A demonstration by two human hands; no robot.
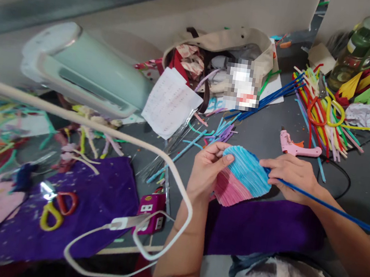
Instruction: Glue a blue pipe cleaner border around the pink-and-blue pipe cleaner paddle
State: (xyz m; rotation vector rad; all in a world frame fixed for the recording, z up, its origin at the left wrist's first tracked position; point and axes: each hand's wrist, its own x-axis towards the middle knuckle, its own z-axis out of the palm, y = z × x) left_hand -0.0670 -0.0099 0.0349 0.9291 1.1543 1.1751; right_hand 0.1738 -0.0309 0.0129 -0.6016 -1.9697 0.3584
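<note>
A ribbed, rounded piece (246,177), light blue above and pink below, is held over the table near the person's body. My left hand (209,167) pinches its upper left edge, thumb on top. At its right edge, my right hand (292,174) is closed on a dark blue pipe cleaner (340,210), which lies along the piece's upper right edge and trails off to the lower right. A pink glue gun (298,148) lies just beyond my right hand. Purple cloth (262,227) is spread below the piece.
Bundled colourful pipe cleaners (326,112) and a green bottle (355,54) are at the right. Scissors (54,207) lie on purple cloth at left. A white cable (156,149) loops across the left side, near a magenta power strip (151,211). A bag (215,44) stands behind.
</note>
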